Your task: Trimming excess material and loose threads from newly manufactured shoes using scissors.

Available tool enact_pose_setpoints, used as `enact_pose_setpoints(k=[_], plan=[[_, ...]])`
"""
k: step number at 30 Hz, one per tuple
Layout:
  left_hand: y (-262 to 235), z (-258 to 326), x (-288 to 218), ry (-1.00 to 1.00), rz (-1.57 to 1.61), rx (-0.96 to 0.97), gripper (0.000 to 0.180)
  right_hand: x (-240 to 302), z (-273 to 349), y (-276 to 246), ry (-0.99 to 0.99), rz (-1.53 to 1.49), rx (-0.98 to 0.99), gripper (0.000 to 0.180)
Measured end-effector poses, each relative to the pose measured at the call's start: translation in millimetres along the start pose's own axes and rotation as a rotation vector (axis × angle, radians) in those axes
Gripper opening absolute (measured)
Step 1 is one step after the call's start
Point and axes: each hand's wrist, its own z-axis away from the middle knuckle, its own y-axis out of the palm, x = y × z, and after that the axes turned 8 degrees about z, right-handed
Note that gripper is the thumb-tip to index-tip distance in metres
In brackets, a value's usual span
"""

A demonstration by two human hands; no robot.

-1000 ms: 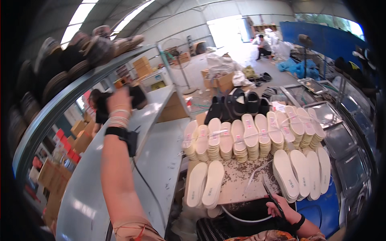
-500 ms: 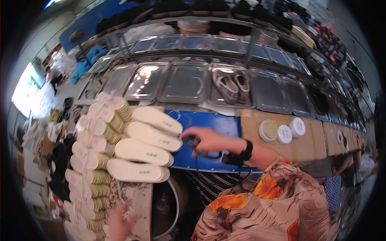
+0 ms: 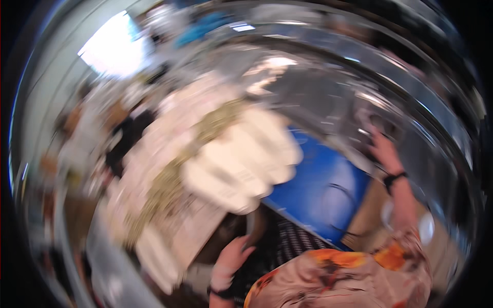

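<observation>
Motion smears the whole view. My right hand (image 3: 386,153) stretches out at the near side of a pair of shoes (image 3: 381,123) on a metal tray; its fingers look extended, and whether they touch the shoes is unclear. Lower down, my left hand (image 3: 233,255) is beside the rim of a round container (image 3: 250,224), thumb and fingers apart, nothing seen in it. Cream insoles (image 3: 241,159) lie in overlapping stacks left of a blue board (image 3: 308,177). A thin dark cord (image 3: 343,191) curves over that board.
More insole bundles (image 3: 154,185) line the left side of the bench. Metal trays (image 3: 313,87) run along the back under a shelf rail. Brown cardboard (image 3: 367,218) with a white tub (image 3: 426,228) lies to the right, partly behind my right arm.
The view has swung left and tilted. My right hand has left the dark cord over the blue board and moved out to the shoes. My left hand has moved from the bench to the round container.
</observation>
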Motion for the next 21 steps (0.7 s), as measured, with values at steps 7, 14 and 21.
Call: enact_pose_setpoints(k=[7,14,21], plan=[[-5,30,0,-0.093,0.004,0.023,0.041,-27,-50,-23,0.309,-0.247,-0.329,0.055],[-25,72,-39,0.109,0.534,-0.138,0.046,244,70,-87,-0.47,-0.648,-0.277,0.063],[-8,90,16,-0.252,1.003,-1.179,0.051,434,206,4,-1.442,-0.185,0.344,0.06]])
